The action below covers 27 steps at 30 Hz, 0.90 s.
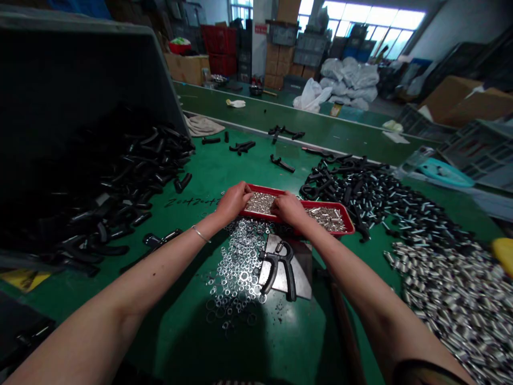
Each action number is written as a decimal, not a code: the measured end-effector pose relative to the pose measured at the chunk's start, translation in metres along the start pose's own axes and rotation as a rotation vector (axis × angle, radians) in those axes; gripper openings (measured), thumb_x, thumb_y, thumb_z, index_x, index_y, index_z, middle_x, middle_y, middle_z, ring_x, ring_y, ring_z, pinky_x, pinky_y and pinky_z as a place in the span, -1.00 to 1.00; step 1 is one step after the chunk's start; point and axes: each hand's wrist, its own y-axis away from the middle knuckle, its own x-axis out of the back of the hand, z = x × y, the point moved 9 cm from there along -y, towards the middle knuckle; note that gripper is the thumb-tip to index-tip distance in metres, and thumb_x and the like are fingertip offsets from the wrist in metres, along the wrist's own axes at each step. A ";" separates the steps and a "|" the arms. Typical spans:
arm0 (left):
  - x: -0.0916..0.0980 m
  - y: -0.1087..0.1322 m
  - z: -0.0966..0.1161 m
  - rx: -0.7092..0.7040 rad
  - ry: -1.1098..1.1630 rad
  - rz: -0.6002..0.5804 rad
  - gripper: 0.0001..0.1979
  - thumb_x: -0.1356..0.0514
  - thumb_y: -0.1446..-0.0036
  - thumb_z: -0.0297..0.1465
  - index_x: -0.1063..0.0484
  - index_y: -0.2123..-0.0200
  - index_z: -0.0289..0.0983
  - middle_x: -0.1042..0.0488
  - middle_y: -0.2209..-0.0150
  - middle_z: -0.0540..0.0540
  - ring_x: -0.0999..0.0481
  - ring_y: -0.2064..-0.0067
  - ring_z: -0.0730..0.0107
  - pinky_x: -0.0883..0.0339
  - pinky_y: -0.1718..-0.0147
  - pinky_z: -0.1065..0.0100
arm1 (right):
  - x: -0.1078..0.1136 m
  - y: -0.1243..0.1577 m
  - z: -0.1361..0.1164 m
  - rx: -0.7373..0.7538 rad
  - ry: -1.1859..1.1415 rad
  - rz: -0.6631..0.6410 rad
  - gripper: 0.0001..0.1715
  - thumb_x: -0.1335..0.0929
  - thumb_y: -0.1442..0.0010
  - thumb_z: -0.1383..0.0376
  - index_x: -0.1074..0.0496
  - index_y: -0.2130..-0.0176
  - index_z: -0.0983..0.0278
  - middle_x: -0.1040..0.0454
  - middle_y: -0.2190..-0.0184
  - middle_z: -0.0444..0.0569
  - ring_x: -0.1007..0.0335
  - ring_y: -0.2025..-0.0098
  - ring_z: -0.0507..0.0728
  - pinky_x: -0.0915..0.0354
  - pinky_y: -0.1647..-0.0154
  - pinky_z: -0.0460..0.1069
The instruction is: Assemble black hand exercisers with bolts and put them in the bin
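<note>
My left hand (235, 202) is at the left end of a red tray (262, 216), fingers curled together over its rim and the small silvery metal parts (261, 203) inside. My right hand (292, 209) reaches into the tray's right end, fingertips closed and pointing down among the parts. Whatever either hand pinches is too small or hidden. A second red tray (349, 227) with short metal pins (328, 218) adjoins on the right, partly behind my right wrist. Below, a black hand-grip frame (289, 270) with two curved handles lies on a metal plate (305, 267).
Loose metal rings and nuts (238, 262) spread left of the plate. A large grey bin (166, 69) spills black handles (148, 155) at left. Black parts with metal rods (360, 187) and silvery cylinders (444, 299) pile up at right. A conveyor belt (336, 131) runs behind.
</note>
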 end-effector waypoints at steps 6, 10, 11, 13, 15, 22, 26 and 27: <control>0.012 0.046 0.029 -0.131 0.285 0.036 -0.89 -0.16 -0.23 -0.46 -0.50 0.24 -0.27 -0.53 0.20 -0.10 -0.49 0.12 0.32 -0.34 0.06 0.25 | -0.004 0.008 0.007 -0.074 -0.031 0.039 -0.79 -0.33 -0.25 0.30 -0.52 0.22 0.38 -0.57 0.21 0.21 -0.30 0.08 0.30 -0.10 0.09 0.10; -0.001 0.095 0.066 -0.155 0.441 -0.119 -0.88 -0.16 -0.24 -0.45 -0.51 0.20 -0.22 -0.54 0.20 -0.05 -0.50 0.14 0.37 -0.36 0.08 0.28 | -0.005 0.011 0.009 -0.129 -0.088 0.083 -0.79 -0.28 -0.29 0.34 -0.48 0.19 0.40 -0.56 0.21 0.23 -0.30 0.07 0.30 -0.09 0.07 0.11; -0.009 0.105 0.072 -0.129 0.469 -0.170 -0.89 -0.18 -0.24 -0.43 -0.50 0.21 -0.23 -0.55 0.22 -0.04 -0.51 0.18 0.38 -0.37 0.13 0.29 | -0.005 0.011 0.010 -0.140 -0.108 0.098 -0.80 -0.28 -0.29 0.35 -0.47 0.19 0.40 -0.56 0.21 0.23 -0.30 0.08 0.29 -0.08 0.06 0.10; -0.024 0.121 0.084 -0.097 0.477 -0.246 -0.91 -0.19 -0.23 -0.39 -0.49 0.23 -0.24 -0.56 0.26 -0.03 -0.51 0.22 0.36 -0.37 0.18 0.30 | -0.003 0.011 0.012 -0.158 -0.157 0.132 -0.84 -0.29 -0.27 0.37 -0.46 0.21 0.39 -0.56 0.22 0.21 -0.31 0.10 0.26 -0.09 0.06 0.09; -0.036 0.130 0.098 -0.134 0.389 -0.269 -0.89 -0.19 -0.25 -0.36 -0.49 0.26 -0.25 -0.55 0.26 -0.06 -0.50 0.19 0.31 -0.33 0.14 0.25 | 0.001 0.012 0.014 -0.170 -0.217 0.173 -0.88 -0.32 -0.25 0.36 -0.45 0.25 0.36 -0.55 0.24 0.17 -0.33 0.14 0.23 -0.10 0.07 0.07; -0.053 0.141 0.120 -0.284 -0.049 -0.156 -0.77 -0.08 -0.33 -0.28 -0.47 0.25 -0.27 -0.47 0.22 -0.14 -0.37 0.12 0.18 -0.18 0.08 0.14 | 0.028 0.053 0.020 -0.228 -0.448 0.337 -0.84 -0.22 -0.29 0.38 -0.37 0.20 0.30 -0.52 0.22 0.08 -0.38 0.20 0.16 -0.20 0.16 0.00; -0.056 0.145 0.121 -0.337 -0.106 -0.130 -0.74 -0.03 -0.36 -0.28 -0.45 0.22 -0.28 -0.47 0.21 -0.16 -0.35 0.12 0.18 -0.16 0.08 0.15 | 0.024 0.109 0.012 -0.230 -0.643 0.320 -0.86 -0.24 -0.26 0.34 -0.38 0.25 0.27 -0.52 0.31 -0.05 -0.42 0.28 0.10 -0.27 0.23 -0.04; -0.056 0.146 0.121 -0.355 -0.115 -0.129 -0.73 -0.01 -0.37 -0.28 -0.46 0.21 -0.28 -0.47 0.21 -0.16 -0.35 0.13 0.17 -0.16 0.08 0.14 | 0.018 0.124 0.011 -0.249 -0.746 0.299 -0.87 -0.27 -0.25 0.29 -0.39 0.27 0.27 -0.52 0.35 -0.07 -0.42 0.32 0.09 -0.28 0.26 -0.04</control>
